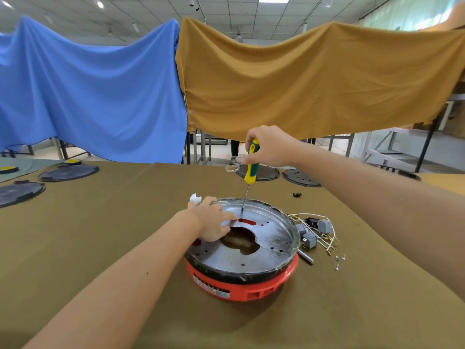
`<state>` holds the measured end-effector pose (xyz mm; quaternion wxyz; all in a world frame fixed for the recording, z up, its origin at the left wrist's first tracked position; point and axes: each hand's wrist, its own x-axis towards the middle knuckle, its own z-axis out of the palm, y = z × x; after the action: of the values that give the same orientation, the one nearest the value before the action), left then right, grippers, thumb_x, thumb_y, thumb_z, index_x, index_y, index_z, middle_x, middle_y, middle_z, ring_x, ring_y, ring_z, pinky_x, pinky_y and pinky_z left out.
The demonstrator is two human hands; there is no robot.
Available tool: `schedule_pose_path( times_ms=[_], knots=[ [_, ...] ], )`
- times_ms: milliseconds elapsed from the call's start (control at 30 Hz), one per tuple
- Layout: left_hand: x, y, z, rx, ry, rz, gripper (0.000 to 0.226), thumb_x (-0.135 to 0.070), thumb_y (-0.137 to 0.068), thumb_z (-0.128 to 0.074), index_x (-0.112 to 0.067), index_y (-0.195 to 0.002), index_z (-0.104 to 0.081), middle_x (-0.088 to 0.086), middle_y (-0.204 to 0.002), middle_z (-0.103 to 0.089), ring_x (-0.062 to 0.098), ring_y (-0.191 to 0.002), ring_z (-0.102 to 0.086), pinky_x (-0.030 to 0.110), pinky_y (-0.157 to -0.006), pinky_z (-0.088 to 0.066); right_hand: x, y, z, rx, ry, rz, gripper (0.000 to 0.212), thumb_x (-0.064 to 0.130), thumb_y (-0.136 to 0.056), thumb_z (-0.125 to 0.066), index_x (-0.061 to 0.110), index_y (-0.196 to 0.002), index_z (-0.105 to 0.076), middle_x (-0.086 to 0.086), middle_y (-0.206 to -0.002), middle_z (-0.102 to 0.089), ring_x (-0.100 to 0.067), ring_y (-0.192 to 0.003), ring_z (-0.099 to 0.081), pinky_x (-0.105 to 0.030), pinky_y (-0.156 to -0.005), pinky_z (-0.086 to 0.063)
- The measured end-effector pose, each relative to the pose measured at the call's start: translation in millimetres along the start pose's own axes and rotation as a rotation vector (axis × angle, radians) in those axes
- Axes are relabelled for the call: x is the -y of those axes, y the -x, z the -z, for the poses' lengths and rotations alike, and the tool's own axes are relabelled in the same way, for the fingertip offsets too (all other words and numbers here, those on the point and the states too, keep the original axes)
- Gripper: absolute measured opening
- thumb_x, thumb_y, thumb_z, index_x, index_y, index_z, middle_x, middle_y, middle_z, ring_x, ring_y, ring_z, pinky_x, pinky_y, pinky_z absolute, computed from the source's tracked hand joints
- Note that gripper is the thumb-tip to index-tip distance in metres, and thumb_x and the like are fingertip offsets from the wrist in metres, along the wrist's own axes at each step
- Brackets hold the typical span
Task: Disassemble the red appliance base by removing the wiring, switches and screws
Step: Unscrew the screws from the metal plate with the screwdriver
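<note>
The red appliance base (251,289) sits on the brown table, topped by a round silver metal plate (271,238) with a large centre hole. My right hand (269,146) grips the yellow-green screwdriver (251,167) upright, its tip touching the far part of the plate. My left hand (214,220) rests on the plate's left side, fingers spread flat by the hole, one finger wrapped in white. Removed grey switches and white wiring (314,233) lie right of the base, with loose screws (338,260) nearby.
A small metal bar (305,256) lies against the base's right side. Dark round plates (68,172) (300,177) rest on the table at far left and far right. A small black part (297,195) lies behind the base. Blue and mustard cloths hang behind the table.
</note>
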<state>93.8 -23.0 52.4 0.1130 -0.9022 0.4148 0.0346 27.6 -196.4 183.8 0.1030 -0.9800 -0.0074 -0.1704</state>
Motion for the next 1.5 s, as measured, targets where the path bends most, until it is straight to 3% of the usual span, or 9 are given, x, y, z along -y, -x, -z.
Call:
schedule_pose_path(
  times_ms=[300,567,700,800,967,1067,1233,1333,1500],
  knots=[
    [-0.8,-6.5,-20.7,-0.184,0.095,-0.041,0.043,-0.046,-0.103,-0.022,-0.049,-0.146,-0.024,-0.002,-0.12,-0.03,0.02,-0.132,-0.021,0.063,-0.109,-0.017,10.5,-21.0,-0.9,0.04,0.478,-0.129,0.037,0.045,-0.103,-0.038,0.011,-0.096,-0.051,-0.004,-0.079,-0.05,-0.018,-0.064,-0.046,-0.032,-0.052,-0.031],
    [1.1,-9.9,-22.7,-0.135,0.191,-0.076,0.045,-0.045,-0.105,-0.022,-0.049,-0.149,-0.022,-0.011,-0.152,-0.023,0.012,-0.149,0.007,0.067,-0.112,-0.003,13.9,-44.7,14.8,0.316,0.311,-0.035,0.038,0.047,-0.099,-0.053,0.01,-0.109,-0.051,-0.006,-0.094,-0.053,-0.022,-0.076,-0.047,-0.033,-0.064,-0.038],
    [1.9,-11.4,-22.2,-0.137,0.184,-0.075,0.045,-0.045,-0.105,-0.023,-0.048,-0.149,-0.022,-0.011,-0.153,-0.024,0.013,-0.149,0.006,0.067,-0.112,-0.004,8.3,-41.4,25.6,0.407,0.144,0.025,0.011,0.017,-0.096,-0.062,0.017,-0.105,-0.056,-0.008,-0.108,-0.055,-0.022,-0.082,-0.054,-0.032,-0.07,-0.044],
    [1.6,-11.5,-22.8,-0.142,0.179,-0.074,0.045,-0.045,-0.105,-0.023,-0.049,-0.149,-0.022,-0.012,-0.152,-0.025,0.012,-0.149,0.006,0.067,-0.112,-0.006,7.4,-36.6,22.9,0.374,0.132,0.049,0.025,-0.006,-0.086,-0.058,0.013,-0.103,-0.059,-0.011,-0.114,-0.056,-0.026,-0.091,-0.053,-0.041,-0.077,-0.045],
    [0.5,-11.4,-21.3,-0.131,0.175,-0.067,0.044,-0.044,-0.105,-0.023,-0.05,-0.149,-0.021,-0.012,-0.151,-0.026,0.013,-0.149,0.005,0.068,-0.112,-0.003,13.3,-31.4,8.6,0.305,0.52,-0.128,0.058,0.068,-0.094,-0.041,0.014,-0.11,-0.056,-0.001,-0.092,-0.053,-0.023,-0.084,-0.055,-0.035,-0.062,-0.04],
    [1.0,-11.4,-18.5,-0.098,0.154,-0.069,0.045,-0.045,-0.105,-0.022,-0.05,-0.15,-0.019,-0.012,-0.153,-0.024,0.013,-0.149,0.007,0.068,-0.112,-0.004,10.8,-36.6,0.1,0.187,0.66,-0.116,0.048,0.051,-0.104,-0.035,0.01,-0.087,-0.055,-0.003,-0.078,-0.049,-0.018,-0.063,-0.045,-0.032,-0.051,-0.031],
    [-0.9,-9.0,-3.9,0.012,0.109,-0.055,0.046,-0.044,-0.105,-0.02,-0.048,-0.151,-0.016,-0.011,-0.156,-0.02,0.013,-0.149,0.007,0.068,-0.111,-0.008,-2.4,-35.9,21.3,0.347,0.217,0.021,0.007,0.018,-0.097,-0.059,0.014,-0.1,-0.054,-0.002,-0.092,-0.053,-0.017,-0.072,-0.045,-0.03,-0.061,-0.036],
    [-4.2,-8.6,6.3,0.082,0.07,-0.043,0.047,-0.037,-0.106,-0.017,-0.045,-0.152,-0.013,-0.007,-0.156,-0.02,0.017,-0.148,0.005,0.065,-0.112,-0.01,-3.4,-31.3,21.5,0.315,0.008,0.055,0.024,-0.004,-0.086,-0.063,0.015,-0.101,-0.059,-0.003,-0.094,-0.054,-0.016,-0.07,-0.046,-0.028,-0.059,-0.036],
    [-9.2,-8.1,17.5,0.107,0.014,-0.063,0.049,-0.03,-0.108,-0.016,-0.036,-0.156,-0.011,0.007,-0.155,-0.023,0.024,-0.145,-0.006,0.045,-0.109,-0.014,7.2,-31.8,8.0,0.288,0.467,-0.118,0.039,0.051,-0.101,-0.044,0.014,-0.098,-0.054,-0.005,-0.085,-0.056,-0.021,-0.071,-0.054,-0.032,-0.056,-0.038]
  ],
)
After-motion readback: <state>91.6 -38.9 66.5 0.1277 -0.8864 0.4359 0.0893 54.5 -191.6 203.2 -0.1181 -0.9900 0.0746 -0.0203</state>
